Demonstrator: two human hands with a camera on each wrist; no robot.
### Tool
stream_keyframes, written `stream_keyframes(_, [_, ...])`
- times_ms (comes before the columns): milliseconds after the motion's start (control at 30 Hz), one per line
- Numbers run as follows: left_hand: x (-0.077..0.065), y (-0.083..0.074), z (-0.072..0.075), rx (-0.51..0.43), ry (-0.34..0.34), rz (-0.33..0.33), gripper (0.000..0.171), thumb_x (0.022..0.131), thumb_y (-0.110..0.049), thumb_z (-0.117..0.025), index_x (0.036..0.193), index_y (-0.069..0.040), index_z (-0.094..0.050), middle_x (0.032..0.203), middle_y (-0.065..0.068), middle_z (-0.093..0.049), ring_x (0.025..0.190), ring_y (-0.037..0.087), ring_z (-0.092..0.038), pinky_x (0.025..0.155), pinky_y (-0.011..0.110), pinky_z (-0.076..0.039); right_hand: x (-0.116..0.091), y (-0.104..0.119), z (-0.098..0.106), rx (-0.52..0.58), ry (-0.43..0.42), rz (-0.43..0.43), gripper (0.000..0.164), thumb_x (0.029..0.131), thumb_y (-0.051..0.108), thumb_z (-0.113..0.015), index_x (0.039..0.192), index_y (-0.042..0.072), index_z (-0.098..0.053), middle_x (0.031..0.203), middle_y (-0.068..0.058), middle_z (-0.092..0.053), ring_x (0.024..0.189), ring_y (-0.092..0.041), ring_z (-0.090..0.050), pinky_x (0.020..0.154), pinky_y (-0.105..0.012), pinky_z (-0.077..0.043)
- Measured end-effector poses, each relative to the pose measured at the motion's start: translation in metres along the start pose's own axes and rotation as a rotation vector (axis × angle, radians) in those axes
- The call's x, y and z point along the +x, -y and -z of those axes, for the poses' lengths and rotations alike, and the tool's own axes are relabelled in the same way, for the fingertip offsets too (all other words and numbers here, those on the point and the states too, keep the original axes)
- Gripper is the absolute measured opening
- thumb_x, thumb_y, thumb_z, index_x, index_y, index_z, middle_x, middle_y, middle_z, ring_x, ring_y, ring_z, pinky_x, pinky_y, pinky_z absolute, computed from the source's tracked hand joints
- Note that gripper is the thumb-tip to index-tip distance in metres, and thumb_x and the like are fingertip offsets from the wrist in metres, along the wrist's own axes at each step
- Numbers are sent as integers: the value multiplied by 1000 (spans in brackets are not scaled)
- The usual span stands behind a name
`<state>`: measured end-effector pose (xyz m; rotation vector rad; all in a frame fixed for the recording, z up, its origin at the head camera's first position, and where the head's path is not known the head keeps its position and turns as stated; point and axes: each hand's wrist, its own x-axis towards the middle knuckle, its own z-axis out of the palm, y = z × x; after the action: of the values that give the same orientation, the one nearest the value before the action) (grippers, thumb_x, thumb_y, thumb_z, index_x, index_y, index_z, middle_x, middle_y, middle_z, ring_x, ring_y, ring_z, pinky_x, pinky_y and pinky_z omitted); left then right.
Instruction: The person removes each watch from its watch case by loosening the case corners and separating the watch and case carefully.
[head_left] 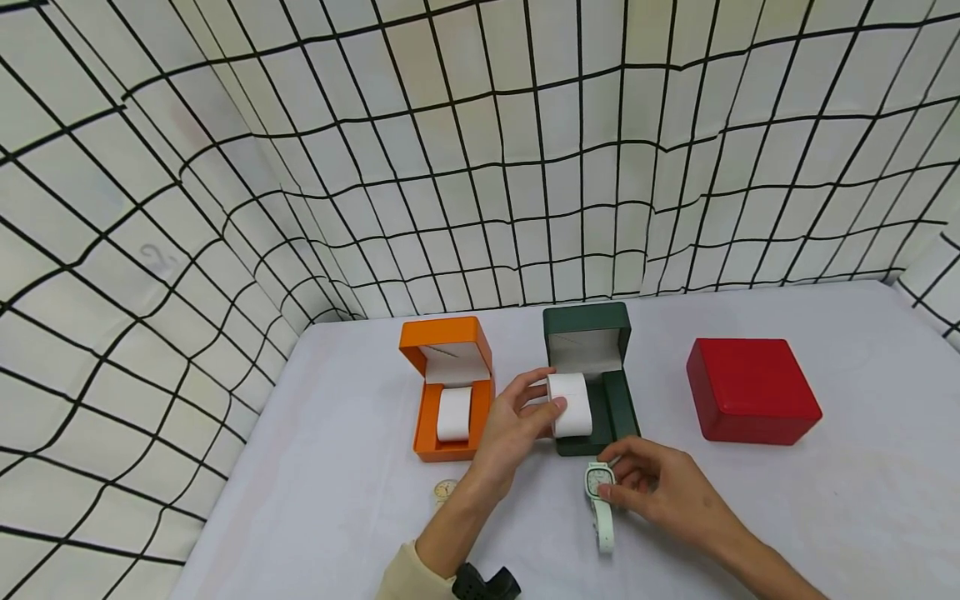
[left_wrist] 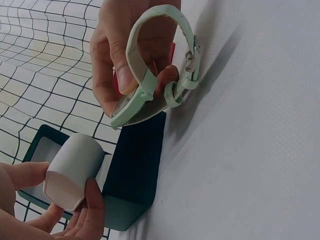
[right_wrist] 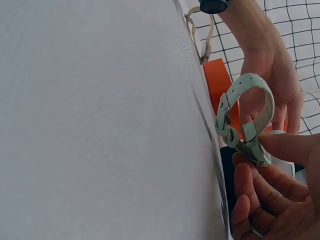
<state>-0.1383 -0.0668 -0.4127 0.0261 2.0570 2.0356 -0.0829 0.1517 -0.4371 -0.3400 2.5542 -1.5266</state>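
Note:
My left hand (head_left: pixel 512 425) pinches a white watch cushion (head_left: pixel 572 404) between thumb and fingers, over the front of the open dark green watch box (head_left: pixel 619 408). In the left wrist view the cushion (left_wrist: pixel 75 170) shows as a rounded hollow roll with the thumb on one side and fingers on the other. My right hand (head_left: pixel 663 492) pinches a mint-green watch (head_left: pixel 599 481) by its case, just in front of the green box. Its strap is buckled into a loop, plain in the right wrist view on the watch (right_wrist: pixel 255 82).
Left of the green box stands an open orange watch box (head_left: pixel 425 425) with a white cushion (head_left: pixel 453 414) inside. A closed red box (head_left: pixel 753 390) sits to the right. Another watch (head_left: pixel 444 490) lies partly behind my left forearm. Black-lined netting (head_left: pixel 510 192) rises behind the white-covered table (head_left: pixel 322 467).

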Motion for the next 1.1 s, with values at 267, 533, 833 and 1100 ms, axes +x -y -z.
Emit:
stream_keyframes(267, [1, 0, -2, 3, 1, -1, 49, 101, -22, -69, 147, -14, -56, 147, 16, -59, 120, 25, -66, 97, 35, -61, -2, -3, -1, 0, 16, 2, 28, 84, 20, -86, 108, 17, -71, 84, 6, -71, 73, -4, -63, 65, -20, -53])
stream_keyframes(533, [1, 0, 0, 11, -1, -2, 50, 101, -23, -69, 148, -13, -55, 148, 17, -58, 122, 27, -65, 98, 36, -61, -1, -4, -4, -17, 19, 23, 26, 84, 19, -86, 105, 18, -72, 84, 7, -71, 72, -3, -62, 65, -19, -53])
stream_keyframes(833, [1, -1, -1, 16, -3, -6, 49, 101, -23, -69, 147, -13, -56, 147, 17, -59, 121, 27, -66, 97, 37, -61, -2, -3, -5, -62, 1, 28, 25, 84, 20, -86, 104, 19, -72, 82, 9, -69, 72, -1, -59, 65, -19, -51])
stream_keyframes(1100, [-1, 0, 0, 21, 0, -9, 49, 101, -23, -69, 147, -14, -56, 147, 17, -59, 121, 27, -65, 97, 35, -61, -3, -4, -8, -110, -13, 23, 27, 83, 23, -88, 104, 16, -73, 78, 10, -64, 69, -1, -54, 63, -18, -51])
